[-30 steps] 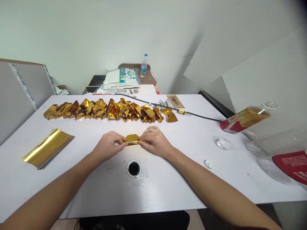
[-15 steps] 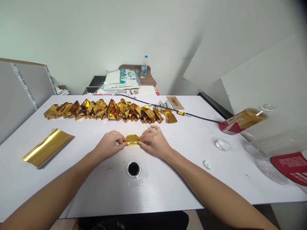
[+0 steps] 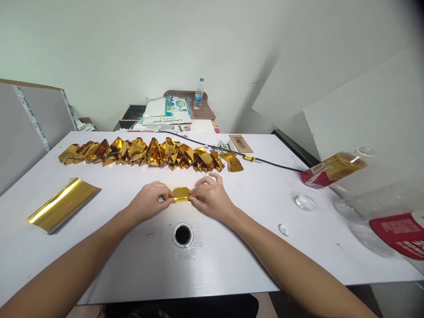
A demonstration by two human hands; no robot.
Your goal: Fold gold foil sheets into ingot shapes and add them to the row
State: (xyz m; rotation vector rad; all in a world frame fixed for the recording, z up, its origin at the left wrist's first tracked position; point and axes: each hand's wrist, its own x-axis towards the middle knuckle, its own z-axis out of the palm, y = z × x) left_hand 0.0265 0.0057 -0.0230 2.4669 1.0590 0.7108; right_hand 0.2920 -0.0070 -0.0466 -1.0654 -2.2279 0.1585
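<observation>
A small folded piece of gold foil paper (image 3: 181,194) lies on the white table (image 3: 232,260) in front of me. My left hand (image 3: 150,202) pinches its left end with curled fingers. My right hand (image 3: 209,197) pinches its right end, its fingers bent over the paper. Behind my hands runs a long row of several folded gold foil shapes (image 3: 149,153). A stack of flat gold foil sheets (image 3: 62,204) lies to the left, apart from both hands.
A round cable hole (image 3: 183,234) sits in the table just below my hands. A black cable (image 3: 265,162) crosses the far side. Clear plastic bottles (image 3: 334,168) and small clear caps (image 3: 304,202) lie at the right. A water bottle (image 3: 198,93) stands on a cluttered desk behind.
Both hands stay pinched on the gold paper with only slight finger shifts. The view has drifted a little to the right.
</observation>
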